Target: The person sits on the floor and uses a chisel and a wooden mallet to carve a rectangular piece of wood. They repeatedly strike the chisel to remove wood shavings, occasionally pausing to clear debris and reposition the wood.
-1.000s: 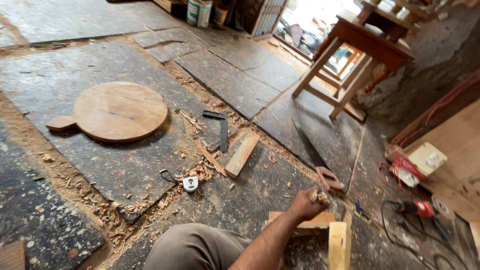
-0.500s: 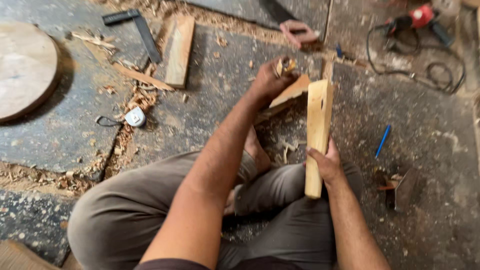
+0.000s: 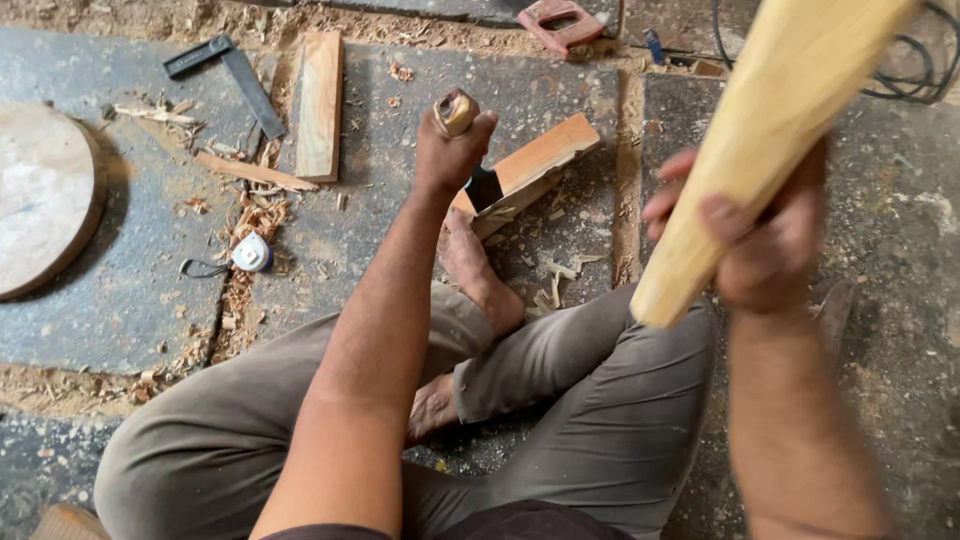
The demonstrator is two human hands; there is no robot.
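Note:
I sit cross-legged on a stone floor. My left hand is closed around the wooden handle of a tool whose dark metal head rests against a reddish wood block. My bare foot lies next to that block. My right hand grips a long pale wooden piece, raised high and close to the camera, slanting up to the right.
A round wooden board lies at the left edge. A try square, a short plank, a wood sliver, a small tape measure, a red saw handle, a black cable and scattered shavings lie around.
My right hand has lifted the pale wooden piece from upright on the floor up toward the camera. My left hand stays on the tool at the block.

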